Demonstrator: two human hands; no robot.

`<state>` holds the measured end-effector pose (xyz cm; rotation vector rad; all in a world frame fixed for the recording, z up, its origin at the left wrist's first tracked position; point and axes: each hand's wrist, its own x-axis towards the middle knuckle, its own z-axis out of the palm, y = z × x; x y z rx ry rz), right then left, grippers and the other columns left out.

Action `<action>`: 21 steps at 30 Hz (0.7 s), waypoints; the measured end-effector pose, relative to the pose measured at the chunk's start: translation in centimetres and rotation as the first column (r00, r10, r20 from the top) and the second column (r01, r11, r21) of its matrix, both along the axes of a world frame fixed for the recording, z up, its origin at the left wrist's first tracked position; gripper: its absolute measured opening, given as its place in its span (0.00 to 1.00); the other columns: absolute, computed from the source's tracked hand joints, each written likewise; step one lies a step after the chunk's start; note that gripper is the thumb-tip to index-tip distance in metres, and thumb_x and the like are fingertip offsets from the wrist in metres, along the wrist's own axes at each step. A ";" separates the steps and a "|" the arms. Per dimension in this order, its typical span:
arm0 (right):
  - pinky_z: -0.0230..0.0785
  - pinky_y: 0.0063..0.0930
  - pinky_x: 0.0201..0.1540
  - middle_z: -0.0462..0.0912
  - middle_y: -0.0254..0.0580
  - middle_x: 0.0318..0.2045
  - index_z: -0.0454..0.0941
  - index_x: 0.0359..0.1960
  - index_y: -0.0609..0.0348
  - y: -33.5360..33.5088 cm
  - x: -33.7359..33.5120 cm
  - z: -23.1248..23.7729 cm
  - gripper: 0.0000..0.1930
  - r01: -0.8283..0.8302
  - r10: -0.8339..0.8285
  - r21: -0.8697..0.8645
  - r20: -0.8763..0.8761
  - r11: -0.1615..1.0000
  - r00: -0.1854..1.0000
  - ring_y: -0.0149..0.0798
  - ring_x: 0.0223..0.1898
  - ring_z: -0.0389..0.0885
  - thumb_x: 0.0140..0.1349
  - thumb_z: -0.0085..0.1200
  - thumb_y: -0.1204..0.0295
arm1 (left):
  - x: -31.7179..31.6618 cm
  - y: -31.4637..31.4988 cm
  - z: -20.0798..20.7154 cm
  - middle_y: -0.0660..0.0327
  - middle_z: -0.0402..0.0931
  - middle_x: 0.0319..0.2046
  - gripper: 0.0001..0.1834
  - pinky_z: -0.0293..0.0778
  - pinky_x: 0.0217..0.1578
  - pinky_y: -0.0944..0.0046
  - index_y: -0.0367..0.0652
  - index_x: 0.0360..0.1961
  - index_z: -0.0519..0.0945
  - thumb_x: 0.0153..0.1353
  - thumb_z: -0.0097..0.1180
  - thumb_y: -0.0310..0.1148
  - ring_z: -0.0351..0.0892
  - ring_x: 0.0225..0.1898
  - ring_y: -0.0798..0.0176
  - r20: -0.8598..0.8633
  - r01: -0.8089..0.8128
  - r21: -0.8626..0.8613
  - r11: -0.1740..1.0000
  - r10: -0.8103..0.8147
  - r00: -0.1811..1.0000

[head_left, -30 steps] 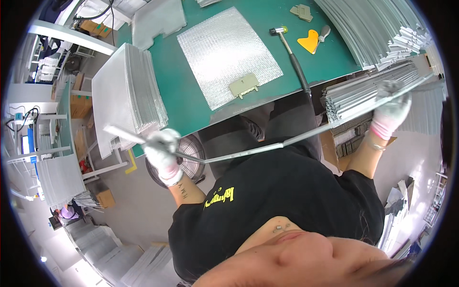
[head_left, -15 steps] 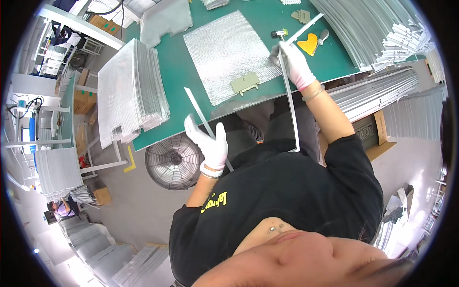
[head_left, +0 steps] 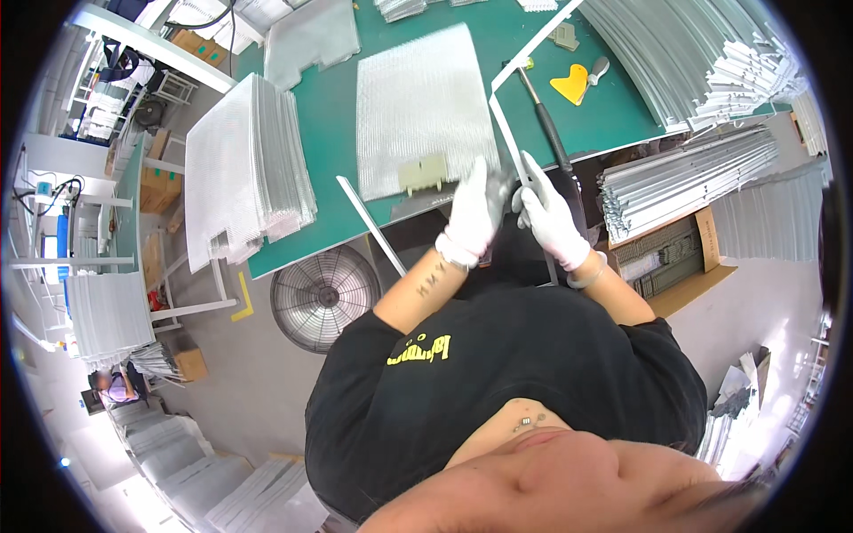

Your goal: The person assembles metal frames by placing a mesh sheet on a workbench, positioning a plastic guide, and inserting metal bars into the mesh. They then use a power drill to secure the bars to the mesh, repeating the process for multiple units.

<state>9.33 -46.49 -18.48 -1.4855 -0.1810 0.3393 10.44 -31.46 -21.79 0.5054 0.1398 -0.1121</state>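
Observation:
My right hand (head_left: 549,218), in a white glove, has its fingers closed around a bent white metal frame strip (head_left: 508,129) at the table's front edge. The strip runs up to a corner, then slants off to the far right. Beside it, my left hand (head_left: 471,218), also gloved, has its fingers stretched out near the lower right corner of a silvery mesh panel (head_left: 426,98). A grey-green plastic block (head_left: 422,172) sits on the panel's near edge. Left of my left hand, another white strip (head_left: 369,222) sticks out over the table's edge. The space between my hands is blurred.
A black-handled hammer (head_left: 549,133) and a yellow scraper (head_left: 569,85) lie on the green table (head_left: 622,115) at right. Stacked mesh panels (head_left: 240,169) stand at left, bundled metal strips (head_left: 693,173) at right. A round floor fan (head_left: 327,298) is below the table.
My left hand has moved right, to the panel's corner. My right hand has come nearer along the strip, which has shifted left. The mesh panel has turned straighter, and the hammer's handle now shows.

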 end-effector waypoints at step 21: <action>0.68 0.20 0.24 0.71 0.33 0.25 0.46 0.78 0.52 -1.6 -1.7 1.1 0.31 -0.031 0.064 0.146 -0.228 0.989 0.972 0.23 0.18 0.64 0.75 0.40 0.72 | 6.7 -3.0 2.0 0.51 0.80 0.47 0.12 0.75 0.55 0.54 0.30 0.49 0.77 0.68 0.56 0.27 0.80 0.49 0.54 -0.016 -0.245 0.024 0.969 0.246 0.969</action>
